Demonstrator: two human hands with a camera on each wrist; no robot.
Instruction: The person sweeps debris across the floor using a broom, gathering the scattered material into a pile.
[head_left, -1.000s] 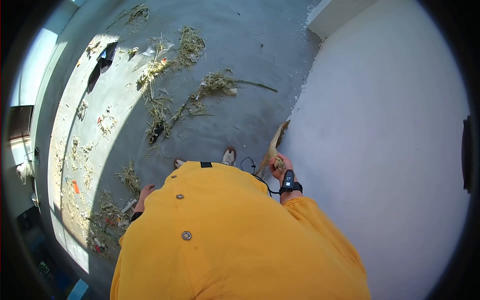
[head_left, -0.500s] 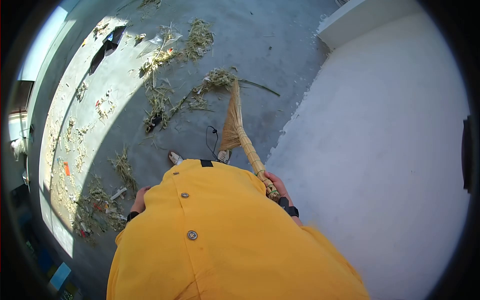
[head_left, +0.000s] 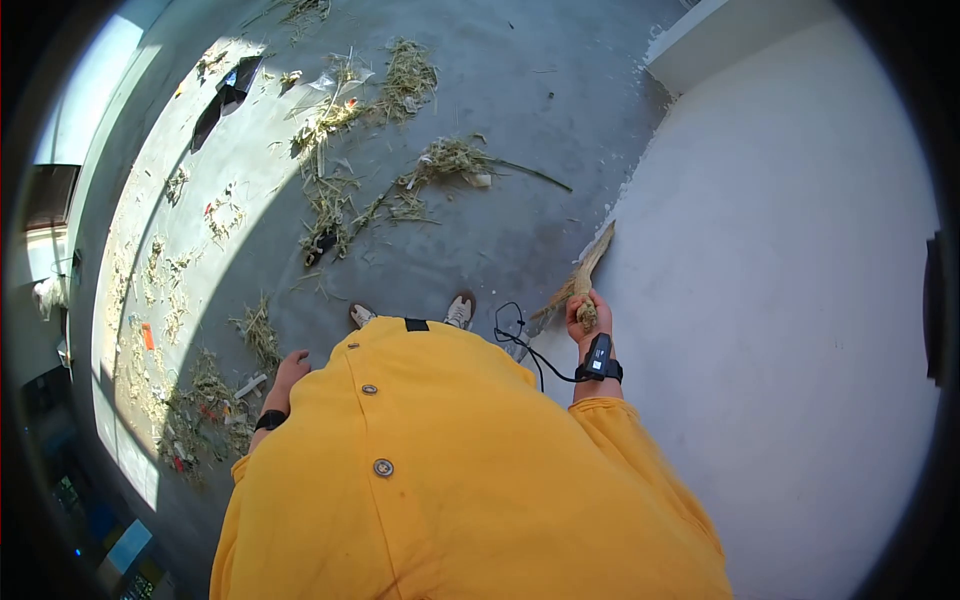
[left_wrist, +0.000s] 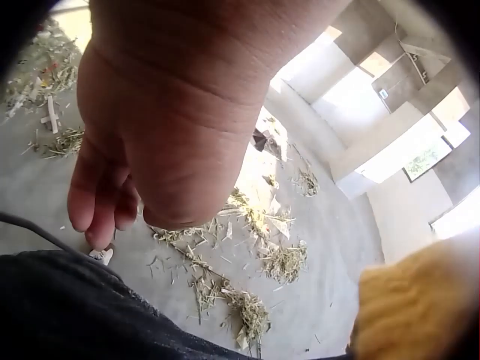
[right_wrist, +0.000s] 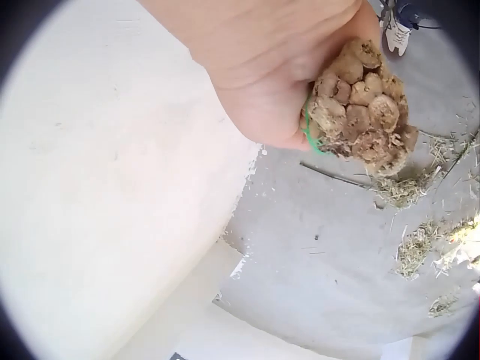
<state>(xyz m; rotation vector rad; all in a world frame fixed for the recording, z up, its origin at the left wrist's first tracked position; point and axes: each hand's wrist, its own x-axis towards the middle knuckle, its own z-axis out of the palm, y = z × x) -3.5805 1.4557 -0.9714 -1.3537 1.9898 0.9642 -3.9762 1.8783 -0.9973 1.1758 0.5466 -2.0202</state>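
The right hand (head_left: pixel 590 312) grips a straw broom (head_left: pixel 597 252) by its handle, the bristles down by the foot of the white wall. In the right wrist view the handle's butt end (right_wrist: pixel 365 112), bound with green cord, sticks out of the right hand (right_wrist: pixel 277 82). At the body's other side the left hand (head_left: pixel 292 370) hangs with nothing in it; the left wrist view shows the left hand (left_wrist: pixel 157 150) with its fingers loosely bent downward.
Straw heaps (head_left: pixel 450 158) and scraps lie over the grey floor (head_left: pixel 500 230), several in the sunlit strip at left. A dark sheet (head_left: pixel 222 103) lies there too. The white wall (head_left: pixel 760 300) rises at right. A black cable (head_left: pixel 510 320) hangs by the right wrist.
The broom swung in front of the feet half a second ago and is now back at the right, by the wall. The right hand has moved outward, still gripping it.
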